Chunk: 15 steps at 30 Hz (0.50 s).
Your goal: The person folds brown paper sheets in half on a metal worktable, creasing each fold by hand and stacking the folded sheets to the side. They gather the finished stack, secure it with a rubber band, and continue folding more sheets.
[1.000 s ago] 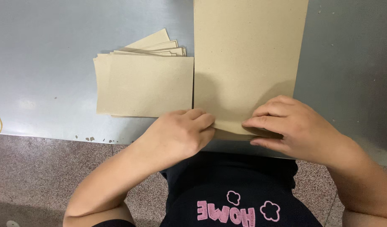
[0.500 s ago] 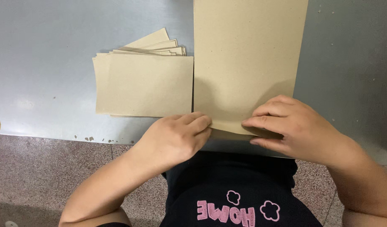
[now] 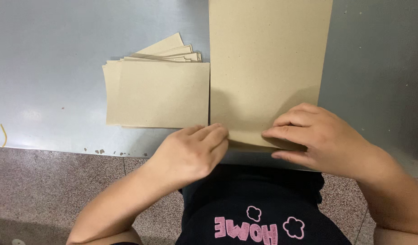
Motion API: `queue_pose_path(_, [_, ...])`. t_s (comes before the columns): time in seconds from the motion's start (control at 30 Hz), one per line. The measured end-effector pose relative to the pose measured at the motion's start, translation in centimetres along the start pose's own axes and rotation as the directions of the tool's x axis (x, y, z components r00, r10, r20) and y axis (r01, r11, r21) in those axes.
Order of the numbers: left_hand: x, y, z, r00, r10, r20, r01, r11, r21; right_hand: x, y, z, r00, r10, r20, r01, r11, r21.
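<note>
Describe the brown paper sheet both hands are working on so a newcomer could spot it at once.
On the grey metal table, look right of the stack of small brown sheets. The tall brown paper sheet runs from the table's near edge out of view, its near edge pressed by the left hand and right hand. It is far taller than the stacked pieces.

Grey metal surface (image 3: 50, 77), dull sheen, soft overhead glare at left; few specks near front edge. Below it, speckled reddish-brown stone tile floor (image 3: 41, 190) with thin grout lines.
</note>
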<state>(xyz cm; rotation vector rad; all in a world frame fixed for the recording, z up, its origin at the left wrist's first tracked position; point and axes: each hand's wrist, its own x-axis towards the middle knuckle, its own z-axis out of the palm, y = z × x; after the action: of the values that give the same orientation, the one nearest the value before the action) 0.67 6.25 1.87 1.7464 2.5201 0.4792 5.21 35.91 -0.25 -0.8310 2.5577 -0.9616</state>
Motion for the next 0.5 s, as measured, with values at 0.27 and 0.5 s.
queue_pose_path(0.27, [1.0,-1.6,0.8,0.971,-0.163,-0.174,0.115,0.959,-0.258,-0.5,0.0,0.3,0.997,0.039,-0.063,-0.035,0.998,0.061])
queue_pose_path(0.5, [2.4,-4.1,1.5,0.951,-0.154,-0.269,0.097,0.972,-0.214,-0.6,0.3,-1.7,0.993,-0.116,0.005,0.115,0.990,0.078])
